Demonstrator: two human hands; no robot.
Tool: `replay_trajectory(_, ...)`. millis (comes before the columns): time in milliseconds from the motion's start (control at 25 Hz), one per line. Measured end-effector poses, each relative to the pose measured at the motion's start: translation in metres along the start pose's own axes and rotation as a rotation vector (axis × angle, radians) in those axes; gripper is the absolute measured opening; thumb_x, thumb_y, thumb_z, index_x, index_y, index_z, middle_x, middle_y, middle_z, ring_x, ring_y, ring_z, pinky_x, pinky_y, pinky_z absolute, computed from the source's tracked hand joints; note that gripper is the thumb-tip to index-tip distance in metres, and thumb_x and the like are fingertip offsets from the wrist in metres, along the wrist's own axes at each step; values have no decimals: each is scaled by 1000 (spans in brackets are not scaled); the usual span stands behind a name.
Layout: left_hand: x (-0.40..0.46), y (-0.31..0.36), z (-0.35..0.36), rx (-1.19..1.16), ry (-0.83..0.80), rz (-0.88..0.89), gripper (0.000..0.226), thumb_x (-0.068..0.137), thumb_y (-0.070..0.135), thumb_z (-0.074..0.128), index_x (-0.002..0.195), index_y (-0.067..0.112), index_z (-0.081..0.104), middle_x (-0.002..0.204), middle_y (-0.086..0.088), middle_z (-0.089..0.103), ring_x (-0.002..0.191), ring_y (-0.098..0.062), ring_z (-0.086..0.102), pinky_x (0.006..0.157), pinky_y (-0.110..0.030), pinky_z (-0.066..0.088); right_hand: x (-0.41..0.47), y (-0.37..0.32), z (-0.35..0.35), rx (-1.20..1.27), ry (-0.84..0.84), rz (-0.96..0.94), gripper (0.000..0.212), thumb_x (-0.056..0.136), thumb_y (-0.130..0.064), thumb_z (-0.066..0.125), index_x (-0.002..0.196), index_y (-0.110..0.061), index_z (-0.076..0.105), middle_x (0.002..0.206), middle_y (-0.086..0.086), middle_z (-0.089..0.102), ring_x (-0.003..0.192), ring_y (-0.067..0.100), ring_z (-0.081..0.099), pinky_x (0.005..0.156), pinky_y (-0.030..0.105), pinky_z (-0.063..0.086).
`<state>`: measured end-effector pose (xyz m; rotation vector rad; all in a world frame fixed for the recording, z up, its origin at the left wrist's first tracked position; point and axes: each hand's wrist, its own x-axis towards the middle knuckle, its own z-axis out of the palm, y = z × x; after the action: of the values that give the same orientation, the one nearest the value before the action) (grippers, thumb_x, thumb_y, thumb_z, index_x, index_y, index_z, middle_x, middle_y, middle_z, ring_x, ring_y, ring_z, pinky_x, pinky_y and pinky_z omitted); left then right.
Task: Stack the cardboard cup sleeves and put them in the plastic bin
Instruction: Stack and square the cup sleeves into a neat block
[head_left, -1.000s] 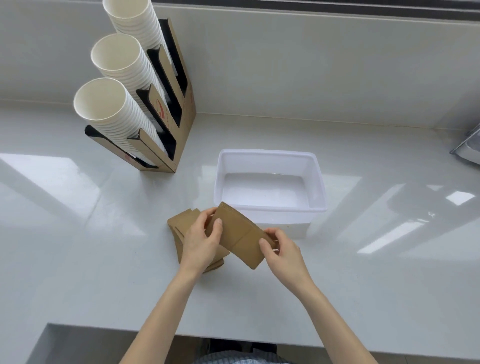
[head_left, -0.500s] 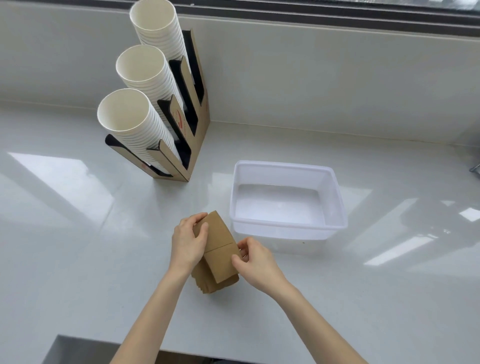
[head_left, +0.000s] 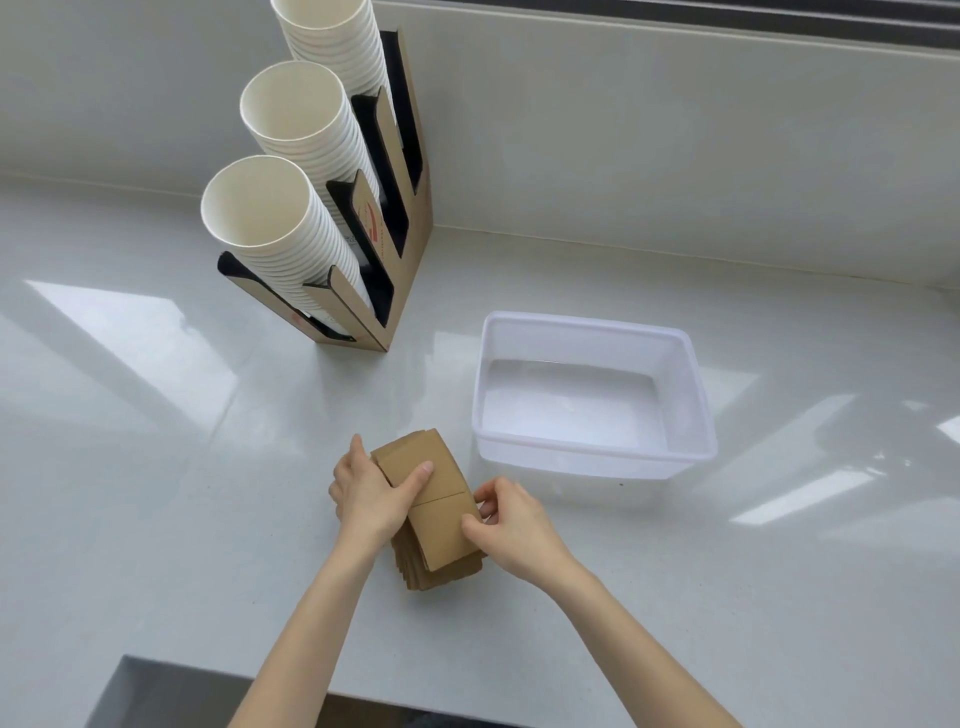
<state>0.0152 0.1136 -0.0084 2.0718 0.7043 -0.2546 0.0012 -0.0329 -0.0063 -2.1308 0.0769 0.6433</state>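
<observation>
A: Sleeves (head_left: 434, 512), flattened brown cardboard, piled on the desk (head_left: 156, 493) just left of the plastic bin (head_left: 597, 452), which looks empty. Only the head view here, so that's all we go on.

B: Left hand (head_left: 371, 493) is closed along the stack's left edge, thumb pressed flat on top. Right hand (head_left: 511, 522) pinches the right edge, fingers curled in.

A: Both squaring it up, I'd say. The lower layers fan out at the near end (not quite flush).

B: How will it handle?

A: Light, I'd judge, and stiff across the flat but loose between layers. Slick card slides on card. Best clamp the whole pile from both long sides, thumbs on top, fingers beneath.

B: And the cup holder (head_left: 395, 249) stands well clear behind.
</observation>
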Motion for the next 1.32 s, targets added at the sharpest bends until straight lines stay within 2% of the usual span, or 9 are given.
replay_trajectory(200, 6, -11, 2, -148, -100, -124, 95, 75, 45, 64, 142, 6, 9, 148, -18, 23, 135, -34, 27, 109, -46, 29, 8, 0, -1, 126, -148, 88, 54, 84, -24, 49, 135, -13, 36, 128, 6, 52, 113, 19, 52, 81, 26, 48)
replay_trajectory(280, 6, -11, 3, -219, -130, -126, 92, 75, 41, 64, 141, 6, 11, 145, -16, 30, 130, -32, 36, 103, -41, 34, 12, 0, 0, 213, -191, 106, 53, 84, -22, 47, 136, -13, 38, 129, 5, 55, 115, 20, 53, 89, 29, 49)
replay_trajectory(400, 7, -11, 2, -335, -157, -126, 84, 76, 33, 67, 139, 5, 18, 137, -13, 43, 122, -30, 46, 93, -34, 38, 15, -3, 2, 299, -247, 90, 42, 86, -19, 45, 128, -13, 49, 125, 7, 60, 112, 21, 57, 90, 28, 48)
replay_trajectory(560, 10, -17, -3, -403, -228, -113, 68, 68, 31, 75, 124, 8, 43, 126, -11, 56, 110, -26, 55, 88, -34, 45, 15, 1, 1, 322, -300, 56, 40, 86, -15, 45, 125, -13, 53, 121, 8, 63, 111, 21, 59, 95, 30, 47)
replay_trajectory(680, 6, -17, -7, -407, -293, -105, 84, 46, 44, 78, 119, 13, 48, 124, -10, 55, 109, -24, 55, 90, -34, 45, 13, 5, -1, 316, -326, 33, 42, 86, -12, 45, 128, -14, 50, 124, 8, 62, 113, 21, 58, 95, 29, 47)
replay_trajectory(800, 0, -18, -8, -414, -327, -77, 107, 34, 50, 75, 127, 15, 35, 126, -7, 49, 111, -22, 52, 88, -31, 42, 10, 9, -1, 302, -345, 8, 43, 87, -13, 46, 130, -16, 47, 124, 6, 61, 113, 19, 57, 93, 27, 48)
replay_trajectory(960, -7, -19, -6, -434, -356, -24, 76, 71, 27, 73, 129, 19, 24, 108, 1, 55, 100, -16, 53, 82, -26, 40, 3, 14, -2, 309, -335, -24, 48, 88, -13, 49, 135, -21, 38, 121, -2, 55, 109, 14, 54, 83, 20, 49)
replay_trajectory(1200, -16, -26, 0, -505, -206, 5, 62, 77, 21, 67, 123, 16, 25, 98, 6, 53, 94, -15, 51, 83, -29, 37, -2, 18, 1, 386, -285, -2, 52, 89, -19, 53, 137, -21, 35, 128, 3, 52, 114, 18, 52, 90, 24, 46)
replay_trajectory(1320, -17, -32, 1, -622, -143, -40, 65, 76, 21, 69, 125, 11, 27, 108, -2, 55, 101, -20, 52, 90, -33, 40, -7, 22, 4, 447, -248, 38, 55, 88, -29, 55, 138, -23, 33, 125, 1, 51, 114, 16, 51, 81, 21, 46)
